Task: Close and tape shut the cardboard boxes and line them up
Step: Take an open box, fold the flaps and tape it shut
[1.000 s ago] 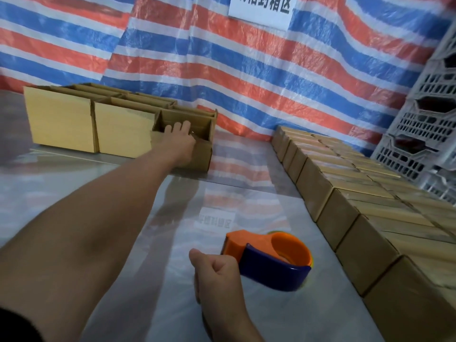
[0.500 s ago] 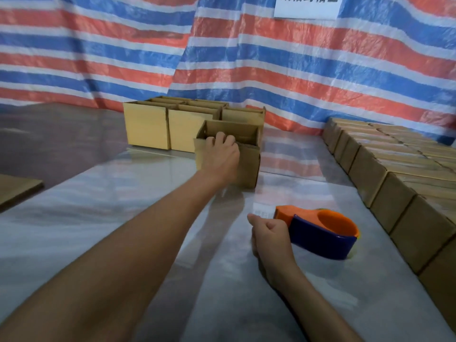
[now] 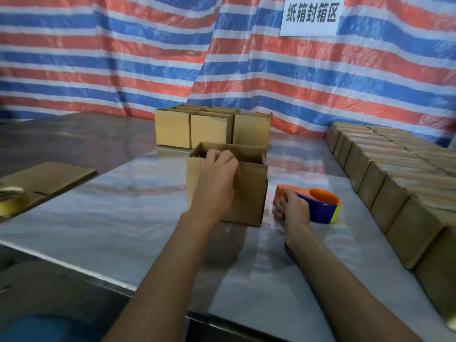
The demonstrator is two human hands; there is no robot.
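Squarely at the middle of the desk (image 3: 118, 218) stands an open cardboard box (image 3: 249, 193), upright, its top open so that the brown inside of the far wall shows. The left hand (image 3: 217, 178) reaches in from 7 o'clock and lies against the box's near wall, its fingers (image 3: 222, 155) curled over the top rim and clamped on that wall. At 3 o'clock of the box, just beside it, an orange and blue tape dispenser (image 3: 320, 206) rests on the desk. The right hand (image 3: 291, 211) comes in from 5 o'clock and sits at the dispenser's orange end, touching it, with its fingers bunched together in a fist. The hand is blurred, and whether it actually clasps the dispenser cannot be told. At 12 o'clock, behind the held box and apart from it, a cluster of open boxes (image 3: 212, 129) stands packed side by side near the striped tarpaulin (image 3: 111, 58), which hangs as a backdrop in red, white and blue. A white sign (image 3: 311, 17) with dark characters is fixed to it at 1 o'clock. Along the right side, from 1 to 4 o'clock, closed boxes (image 3: 399, 191) stand in tight rows, each touching the next. At 9 o'clock a flattened piece of cardboard (image 3: 56, 176) lies flat, and at its near end, cut by the picture's edge, sits a roll of yellowish tape (image 3: 11, 203).
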